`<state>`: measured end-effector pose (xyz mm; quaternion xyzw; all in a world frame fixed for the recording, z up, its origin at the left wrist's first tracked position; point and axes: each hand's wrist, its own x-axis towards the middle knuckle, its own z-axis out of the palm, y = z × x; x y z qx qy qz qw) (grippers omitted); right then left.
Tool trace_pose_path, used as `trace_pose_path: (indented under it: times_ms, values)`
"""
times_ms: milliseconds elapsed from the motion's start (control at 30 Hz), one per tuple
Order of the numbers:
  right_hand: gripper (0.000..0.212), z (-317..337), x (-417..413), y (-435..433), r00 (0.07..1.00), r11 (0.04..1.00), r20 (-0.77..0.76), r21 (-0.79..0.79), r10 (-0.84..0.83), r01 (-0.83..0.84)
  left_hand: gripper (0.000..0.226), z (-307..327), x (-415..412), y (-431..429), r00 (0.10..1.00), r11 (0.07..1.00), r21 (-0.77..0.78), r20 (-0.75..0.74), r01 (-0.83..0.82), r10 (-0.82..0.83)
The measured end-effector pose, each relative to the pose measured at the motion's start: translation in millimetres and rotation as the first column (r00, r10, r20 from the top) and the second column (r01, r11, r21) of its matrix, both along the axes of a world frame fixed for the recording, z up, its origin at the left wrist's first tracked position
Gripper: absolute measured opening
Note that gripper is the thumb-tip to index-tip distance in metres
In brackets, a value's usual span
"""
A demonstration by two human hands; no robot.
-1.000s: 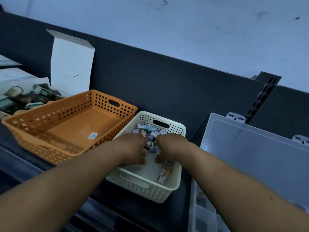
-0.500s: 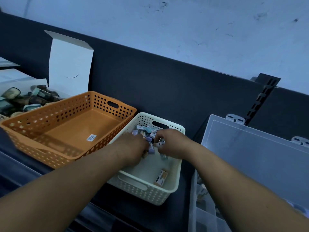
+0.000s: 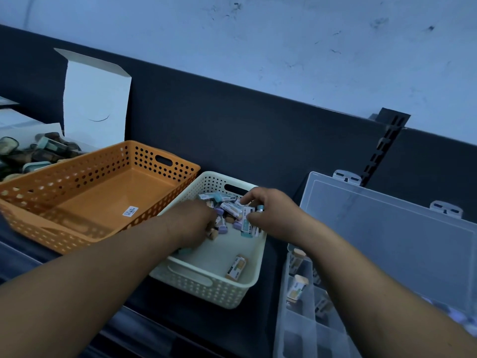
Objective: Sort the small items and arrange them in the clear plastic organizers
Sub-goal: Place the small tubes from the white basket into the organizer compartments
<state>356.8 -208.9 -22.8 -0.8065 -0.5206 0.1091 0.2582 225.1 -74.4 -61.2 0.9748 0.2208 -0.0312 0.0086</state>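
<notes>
Pile of small wrapped items (image 3: 232, 210) sits at the far end of a cream perforated plastic basket (image 3: 206, 288), pretty much dead centre of the frame. Both arms reach into it from the bottom edge. The left hand (image 3: 191, 223) is knuckles-up with its fingers curled down into the pile, but the tips are buried, so honestly I can't tell if it has hold of anything. The right hand (image 3: 271, 213) pinches a couple of the little packets between thumb and fingers at the pile's right side. One tan-ended packet (image 3: 236, 267) lies alone near the basket's front. At lower right is the clear plastic organizer (image 3: 296, 332), its see-through lid (image 3: 387, 241) tipped back, with a few packets already in its nearest compartments. Left of centre there's an orange perforated plastic basket (image 3: 64, 228) touching the cream one, and a white cardboard box (image 3: 95, 99) with its flap up behind it.
</notes>
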Motion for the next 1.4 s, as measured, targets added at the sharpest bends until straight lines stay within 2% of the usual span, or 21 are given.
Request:
trace_pose_path:
  times_ms: [133, 200, 300, 367, 467, 700, 800, 900, 1067, 1200, 1333, 1400]
  values:
    - [0.028, 1.9, 1.3, -9.7, 1.000, 1.000, -0.021, 0.017, -0.022, 0.022, 0.015, 2.4, -0.5, -2.1, 0.999, 0.996, 0.088, 0.049, 0.018, -0.022]
    - [0.027, 3.1, 3.5, -14.9, 0.999, 0.998, -0.030, 0.044, -0.032, 0.033, 0.016, 2.5, -1.2, -1.6, 0.994, 1.000, 0.028, 0.112, 0.003, -0.007]
    - [0.026, 6.3, 8.4, -23.3, 0.997, 0.994, -0.064, 0.099, -0.047, 0.053, 0.019, 1.7, -1.9, -3.6, 0.959, 0.984, -0.176, 0.276, -0.012, 0.061]
    - [0.028, 10.4, 11.9, -31.1, 0.991, 0.987, -0.120, 0.138, -0.062, 0.079, 0.022, 8.7, -1.3, -11.9, 0.894, 0.925, -0.380, 0.419, 0.016, 0.157]
    - [0.029, 18.1, 16.1, -45.5, 0.975, 0.971, -0.204, 0.203, -0.085, 0.127, 0.028, 23.6, 3.1, -29.9, 0.824, 0.765, -0.632, 0.493, 0.119, 0.279]
    - [0.021, 28.3, 30.7, -103.4, 0.888, 0.896, -0.460, 0.384, -0.024, 0.223, 0.006, 43.8, 25.1, -81.6, 0.770, 0.538, -0.783, 0.540, 0.313, 0.339]
    - [0.020, 27.0, 34.9, -134.5, 0.813, 0.877, -0.582, 0.374, -0.032, 0.302, 0.006, 49.0, 36.0, -103.5, 0.772, 0.460, -0.811, 0.537, 0.361, 0.340]
    - [0.021, 22.8, 36.0, -163.1, 0.768, 0.863, -0.636, 0.346, -0.072, 0.367, 0.009, 52.2, 49.5, -124.8, 0.788, 0.444, -0.816, 0.529, 0.371, 0.314]
    - [0.026, 15.8, 39.5, -200.7, 0.639, 0.785, -0.764, 0.344, -0.084, 0.515, 0.008, 54.2, 71.7, -156.9, 0.815, 0.325, -0.862, 0.486, 0.388, 0.315]
    - [0.023, 7.1, 41.8, -223.8, 0.547, 0.735, -0.834, 0.324, -0.075, 0.595, 0.002, 53.2, 86.0, -181.4, 0.850, 0.297, -0.879, 0.452, 0.372, 0.271]
    - [0.015, -1.1, 45.3, -238.8, 0.357, 0.639, -0.934, 0.294, 0.033, 0.711, 0.005, 51.0, 96.8, -201.0, 0.873, 0.284, -0.890, 0.425, 0.356, 0.238]
    - [0.015, -5.4, 45.7, -242.7, 0.305, 0.606, -0.949, 0.291, 0.084, 0.740, 0.005, 49.4, 101.7, -209.3, 0.889, 0.285, -0.893, 0.411, 0.348, 0.203]
